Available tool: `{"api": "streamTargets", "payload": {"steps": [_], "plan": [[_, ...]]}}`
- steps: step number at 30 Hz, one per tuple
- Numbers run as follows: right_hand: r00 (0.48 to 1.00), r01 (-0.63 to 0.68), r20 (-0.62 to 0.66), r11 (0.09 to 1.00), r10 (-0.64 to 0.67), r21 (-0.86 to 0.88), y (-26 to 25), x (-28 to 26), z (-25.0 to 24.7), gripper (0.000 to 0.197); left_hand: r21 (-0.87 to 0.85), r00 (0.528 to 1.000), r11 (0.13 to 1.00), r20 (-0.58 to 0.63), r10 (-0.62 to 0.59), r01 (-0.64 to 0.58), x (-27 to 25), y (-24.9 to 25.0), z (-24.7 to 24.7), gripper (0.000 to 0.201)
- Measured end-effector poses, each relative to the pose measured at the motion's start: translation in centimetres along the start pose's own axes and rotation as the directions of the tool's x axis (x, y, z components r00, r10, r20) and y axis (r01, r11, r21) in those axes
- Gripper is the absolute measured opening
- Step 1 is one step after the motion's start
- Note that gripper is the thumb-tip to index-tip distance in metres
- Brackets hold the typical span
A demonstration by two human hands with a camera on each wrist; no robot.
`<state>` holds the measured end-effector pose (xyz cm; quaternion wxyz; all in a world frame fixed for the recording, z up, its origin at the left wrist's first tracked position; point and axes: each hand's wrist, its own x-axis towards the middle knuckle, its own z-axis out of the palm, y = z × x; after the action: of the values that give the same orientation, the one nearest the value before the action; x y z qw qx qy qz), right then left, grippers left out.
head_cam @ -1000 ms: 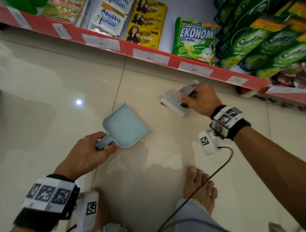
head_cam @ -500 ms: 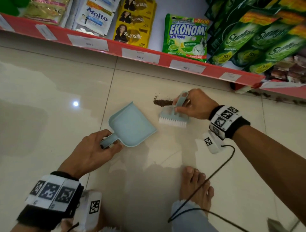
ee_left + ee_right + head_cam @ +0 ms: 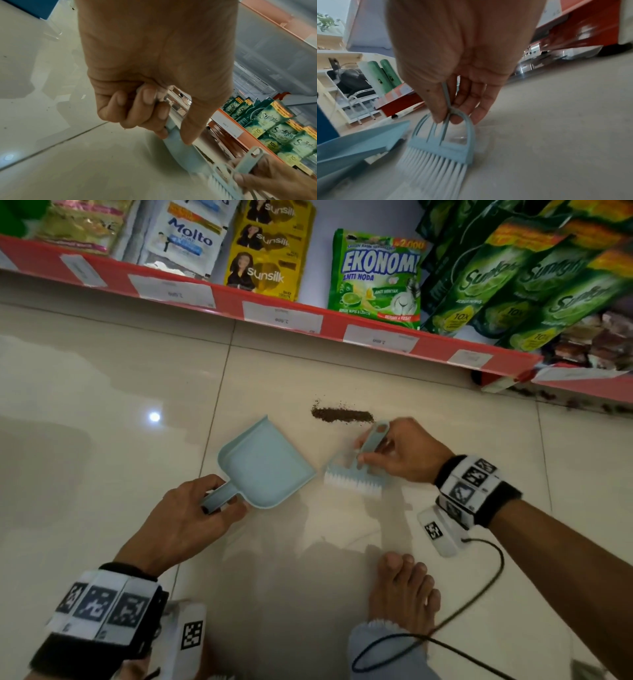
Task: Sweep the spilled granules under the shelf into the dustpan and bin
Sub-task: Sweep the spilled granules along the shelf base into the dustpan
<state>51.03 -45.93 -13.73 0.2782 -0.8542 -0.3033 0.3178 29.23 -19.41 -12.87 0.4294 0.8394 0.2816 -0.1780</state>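
Observation:
A short dark line of granules (image 3: pixel 342 415) lies on the pale floor tile in front of the red shelf (image 3: pixel 376 337). My left hand (image 3: pixel 191 522) grips the handle of a light blue dustpan (image 3: pixel 265 462), whose empty pan rests on the floor with its mouth toward the brush. My right hand (image 3: pixel 400 451) pinches the handle of a light blue hand brush (image 3: pixel 356 475) with white bristles, just right of the pan and on my side of the granules. In the right wrist view the brush (image 3: pixel 441 148) has its bristles on the floor beside the dustpan (image 3: pixel 356 146).
The red shelf carries hanging sachets and green soap pouches (image 3: pixel 513 278) close above the floor. My bare foot (image 3: pixel 404 594) is planted below the brush, with a black cable (image 3: pixel 479 594) trailing past it. Open tile lies to the left.
My right hand drew the brush back toward me from near the shelf, uncovering a gathered line of granules. The brush now sits beside the pan's mouth. The left hand kept the dustpan roughly in place.

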Motion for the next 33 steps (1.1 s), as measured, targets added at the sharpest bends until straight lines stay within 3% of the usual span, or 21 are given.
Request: {"api": "streamTargets", "payload": {"steps": [4, 9, 10, 12, 14, 15, 18, 24, 27, 30, 33], "plan": [[0.962, -0.012, -0.273, 0.999, 0.000, -0.043, -0.2, 1.6, -3.2, 0.015, 0.030, 1.000, 0.999, -0.001, 0.017, -0.017, 0.3, 0.8, -0.2, 0.027], [0.912, -0.020, -0.408, 0.996, 0.053, 0.083, 0.4, -0.2, -6.3, 0.012, 0.002, 0.999, 1.000, -0.025, 0.029, -0.029, 0.5, 0.9, -0.3, 0.027], [0.883, -0.043, -0.464, 0.996, 0.073, 0.077, 0.8, -0.9, -6.7, 0.012, -0.002, 0.999, 1.000, -0.031, 0.028, -0.029, 0.5, 0.8, -0.3, 0.027], [0.785, -0.179, -0.615, 0.977, 0.069, -0.119, 1.8, -2.0, -6.7, 0.010, -0.013, 0.999, 1.000, -0.046, 0.027, -0.027, 0.5, 0.6, -0.2, 0.026], [0.677, -0.374, -0.736, 0.871, 0.021, -0.320, 2.4, -2.6, -5.6, 0.014, -0.024, 0.998, 0.999, -0.049, 0.027, -0.029, 0.6, 0.3, -0.1, 0.026], [0.652, -0.437, -0.757, 0.834, 0.035, -0.337, 2.3, -2.7, -4.7, 0.014, -0.025, 0.999, 0.999, -0.044, 0.029, -0.030, 0.6, 0.3, 0.0, 0.026], [0.693, -0.462, -0.709, 0.835, 0.129, -0.300, 1.1, -1.9, -1.4, 0.012, -0.017, 0.999, 0.999, -0.026, 0.046, -0.046, 0.8, 0.5, 0.2, 0.027], [0.779, -0.250, -0.615, 0.960, 0.122, -0.127, -3.7, 0.8, 2.1, 0.009, -0.001, 0.995, 0.996, -0.039, 0.091, -0.091, 1.4, 1.1, 0.0, 0.026], [0.745, -0.264, -0.656, 0.956, 0.117, -0.131, -4.1, 1.5, 0.8, 0.015, -0.007, 0.996, 0.997, -0.051, 0.071, -0.071, 1.4, 1.1, -0.1, 0.027], [0.692, -0.315, -0.721, 0.914, 0.037, -0.255, -3.3, 1.9, -1.5, 0.016, -0.007, 0.997, 0.999, -0.061, 0.051, -0.051, 1.3, 0.7, -0.3, 0.029], [0.713, -0.348, -0.701, 0.881, 0.026, -0.321, -2.5, 3.4, -2.8, 0.015, -0.011, 0.998, 0.999, -0.055, 0.040, -0.041, 1.1, 0.5, -0.3, 0.029]]}}
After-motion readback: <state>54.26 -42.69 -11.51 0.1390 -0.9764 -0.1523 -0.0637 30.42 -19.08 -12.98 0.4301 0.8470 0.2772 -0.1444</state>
